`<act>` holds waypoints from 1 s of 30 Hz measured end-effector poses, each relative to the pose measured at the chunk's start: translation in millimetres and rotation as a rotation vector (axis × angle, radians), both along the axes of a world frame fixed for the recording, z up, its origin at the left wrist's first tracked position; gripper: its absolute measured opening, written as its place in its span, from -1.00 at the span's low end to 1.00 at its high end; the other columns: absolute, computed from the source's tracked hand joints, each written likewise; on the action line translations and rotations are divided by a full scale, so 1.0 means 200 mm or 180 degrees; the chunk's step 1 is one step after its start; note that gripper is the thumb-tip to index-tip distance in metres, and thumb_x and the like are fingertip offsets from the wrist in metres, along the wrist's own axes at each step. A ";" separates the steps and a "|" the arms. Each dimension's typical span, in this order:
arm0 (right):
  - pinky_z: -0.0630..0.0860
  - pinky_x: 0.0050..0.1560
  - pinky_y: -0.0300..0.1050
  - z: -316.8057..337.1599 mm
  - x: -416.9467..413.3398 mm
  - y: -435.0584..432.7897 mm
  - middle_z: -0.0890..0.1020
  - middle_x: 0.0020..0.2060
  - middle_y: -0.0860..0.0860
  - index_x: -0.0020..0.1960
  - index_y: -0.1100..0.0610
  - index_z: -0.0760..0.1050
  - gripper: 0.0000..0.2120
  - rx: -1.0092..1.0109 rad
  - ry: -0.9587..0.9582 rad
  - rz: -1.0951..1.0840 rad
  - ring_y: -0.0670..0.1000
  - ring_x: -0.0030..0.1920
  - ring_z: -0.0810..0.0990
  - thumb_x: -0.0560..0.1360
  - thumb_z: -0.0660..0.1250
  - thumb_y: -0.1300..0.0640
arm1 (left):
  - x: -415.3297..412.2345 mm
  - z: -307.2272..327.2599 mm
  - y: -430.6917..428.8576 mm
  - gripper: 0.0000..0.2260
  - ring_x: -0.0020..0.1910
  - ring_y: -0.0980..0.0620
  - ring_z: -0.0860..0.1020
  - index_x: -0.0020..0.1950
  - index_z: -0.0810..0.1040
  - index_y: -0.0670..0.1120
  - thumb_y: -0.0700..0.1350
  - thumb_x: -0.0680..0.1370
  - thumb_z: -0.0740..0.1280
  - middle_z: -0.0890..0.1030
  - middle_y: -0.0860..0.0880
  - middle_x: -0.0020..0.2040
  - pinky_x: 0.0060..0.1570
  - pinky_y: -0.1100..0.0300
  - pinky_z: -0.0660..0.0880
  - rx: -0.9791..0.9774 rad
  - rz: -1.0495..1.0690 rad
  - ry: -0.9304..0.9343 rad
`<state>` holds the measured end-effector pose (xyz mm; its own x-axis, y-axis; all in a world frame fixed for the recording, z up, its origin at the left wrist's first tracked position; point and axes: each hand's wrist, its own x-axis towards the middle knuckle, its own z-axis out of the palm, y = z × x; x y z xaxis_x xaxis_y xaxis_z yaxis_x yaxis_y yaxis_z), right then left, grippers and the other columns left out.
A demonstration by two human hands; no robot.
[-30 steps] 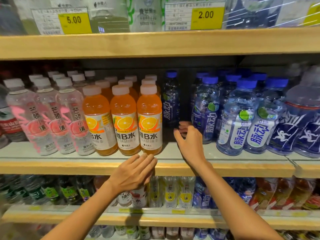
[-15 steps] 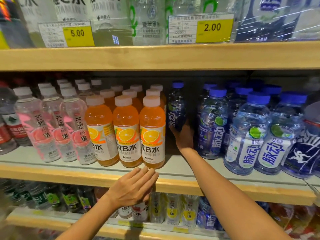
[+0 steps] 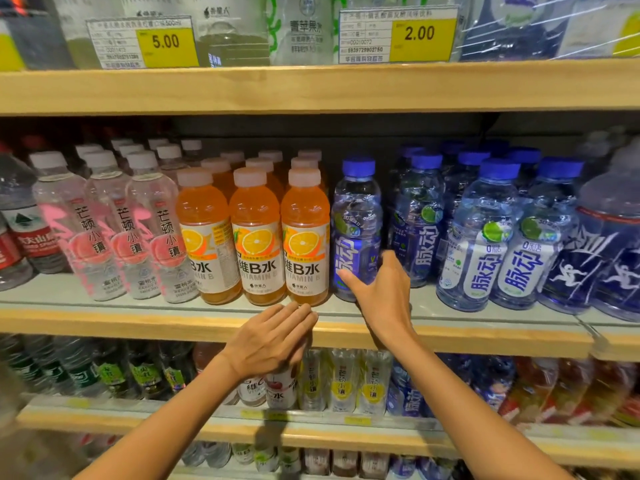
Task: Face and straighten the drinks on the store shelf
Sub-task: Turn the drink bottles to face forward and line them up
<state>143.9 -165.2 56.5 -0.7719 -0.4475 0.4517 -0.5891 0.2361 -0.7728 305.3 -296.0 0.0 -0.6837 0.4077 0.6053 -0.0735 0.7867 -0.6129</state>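
On the middle shelf (image 3: pixel 138 322), a blue-capped clear bottle (image 3: pixel 356 216) with a blue label stands upright at the front, just right of three orange vitamin drink bottles (image 3: pixel 255 237). My right hand (image 3: pixel 382 296) wraps its lower part, thumb across the label and fingers round the right side. More blue-capped bottles (image 3: pixel 481 233) stand to the right, with a gap between them and the held one. My left hand (image 3: pixel 273 337) lies flat, fingers together, against the shelf's wooden front edge below the orange bottles, holding nothing.
Pink-labelled clear bottles (image 3: pixel 128 230) fill the shelf's left part. Large dark blue bottles (image 3: pixel 609 258) stand at the far right. Yellow price tags (image 3: pixel 420 34) hang on the upper shelf. The lower shelf (image 3: pixel 346 436) holds several small bottles.
My right hand has drawn the blue-capped bottle from the back of the shelf forward to the front row beside the orange bottles. My left hand has stayed on the shelf edge.
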 end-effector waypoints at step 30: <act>0.60 -0.05 -0.09 0.06 0.30 0.33 0.65 -0.04 -0.09 0.15 -0.01 0.41 -0.40 -0.0474 -0.0672 0.1751 -0.12 -0.05 0.65 0.16 0.50 -0.09 | -0.13 0.71 0.57 -0.60 -0.01 0.00 0.66 0.15 0.51 -0.05 0.13 0.40 0.34 0.66 -0.05 0.03 -0.12 0.28 0.54 0.6101 -0.1559 0.0552</act>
